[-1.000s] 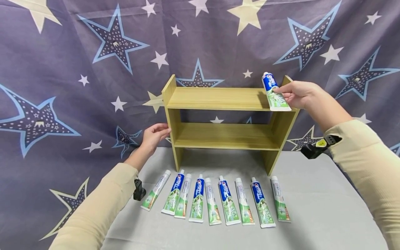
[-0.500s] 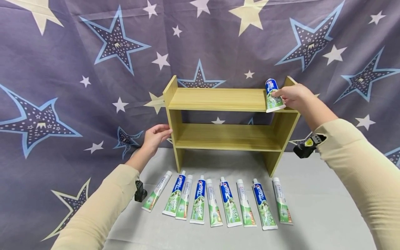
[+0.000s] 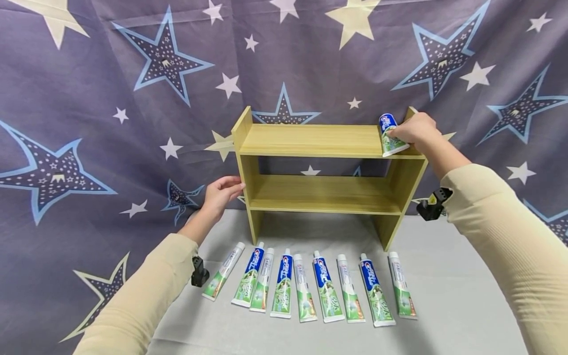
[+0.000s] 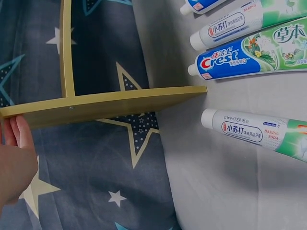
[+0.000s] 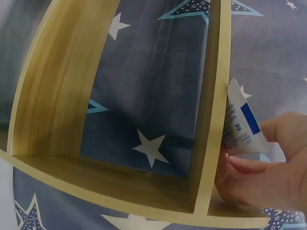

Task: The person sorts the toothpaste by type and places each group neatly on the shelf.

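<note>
My right hand (image 3: 416, 130) pinches a blue and green Crest toothpaste tube (image 3: 392, 142) at the right end of the top board of a wooden shelf (image 3: 315, 140). In the right wrist view the tube's white crimped end (image 5: 244, 127) shows beside the board, between thumb and fingers. Whether the tube bears on the board, I cannot tell. On the other side, my left hand (image 3: 220, 195) touches the outer face of the left side panel (image 4: 105, 108) with its fingertips. Both shelf boards show bare wood apart from the held tube.
Several toothpaste tubes lie in a row on the grey cloth before the shelf, blue-green ones (image 3: 284, 286) alternating with white-green ones (image 3: 403, 286). The leftmost white-green tube (image 3: 224, 271) lies slanted. A starry curtain (image 3: 146, 123) hangs close behind.
My right hand has moved the toothpaste tube down and slightly right, onto or just over the top board's right end, and the tube leans back more. The left hand stays at the side panel.
</note>
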`<state>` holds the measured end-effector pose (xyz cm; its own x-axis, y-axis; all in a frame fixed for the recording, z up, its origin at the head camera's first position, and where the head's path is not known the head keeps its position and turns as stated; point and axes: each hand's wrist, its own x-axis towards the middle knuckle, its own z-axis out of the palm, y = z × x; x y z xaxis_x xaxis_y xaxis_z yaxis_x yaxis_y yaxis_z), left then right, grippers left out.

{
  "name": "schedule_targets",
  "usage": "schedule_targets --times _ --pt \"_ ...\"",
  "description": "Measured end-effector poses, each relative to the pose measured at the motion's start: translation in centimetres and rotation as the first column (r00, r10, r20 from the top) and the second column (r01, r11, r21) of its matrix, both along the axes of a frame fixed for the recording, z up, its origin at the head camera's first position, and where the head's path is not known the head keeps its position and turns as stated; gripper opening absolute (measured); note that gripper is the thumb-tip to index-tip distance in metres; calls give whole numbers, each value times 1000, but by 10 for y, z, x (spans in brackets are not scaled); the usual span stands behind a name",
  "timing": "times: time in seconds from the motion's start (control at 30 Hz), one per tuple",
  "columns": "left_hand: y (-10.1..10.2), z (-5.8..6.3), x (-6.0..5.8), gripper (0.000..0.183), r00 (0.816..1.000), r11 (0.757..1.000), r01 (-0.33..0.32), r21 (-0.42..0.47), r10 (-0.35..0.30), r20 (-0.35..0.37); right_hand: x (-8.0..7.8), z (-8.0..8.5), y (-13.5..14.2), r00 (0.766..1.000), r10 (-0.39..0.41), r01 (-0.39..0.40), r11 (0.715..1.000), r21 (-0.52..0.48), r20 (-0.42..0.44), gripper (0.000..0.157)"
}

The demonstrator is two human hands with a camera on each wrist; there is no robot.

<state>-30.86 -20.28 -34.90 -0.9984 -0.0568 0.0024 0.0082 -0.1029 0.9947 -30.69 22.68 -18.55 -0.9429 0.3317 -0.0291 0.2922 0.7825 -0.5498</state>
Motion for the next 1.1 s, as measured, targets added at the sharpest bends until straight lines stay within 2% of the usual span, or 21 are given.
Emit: schedule_targets --times 0.2,0.53,0.73,0.9,1.1 --pt "0 0 2 17 1000 1000 6 -1 -6 2 3 -3 1 999 41 -41 999 -9 -12 52" --pt "0 -1 3 19 1000 1000 7 -23 -7 -7 5 -8 0 995 52 -40 992 123 -91 48" --pt "-1 0 3 24 1000 999 9 -38 -9 -3 5 -7 -3 992 40 -28 994 107 -116 48" --pt "-1 3 4 27 1000 999 -1 -42 1 -6 12 -3 -6 986 81 -70 994 81 -145 51" --pt "-3 2 4 30 1000 999 -2 -53 3 4 27 -1 -9 969 141 -125 988 88 -204 50"
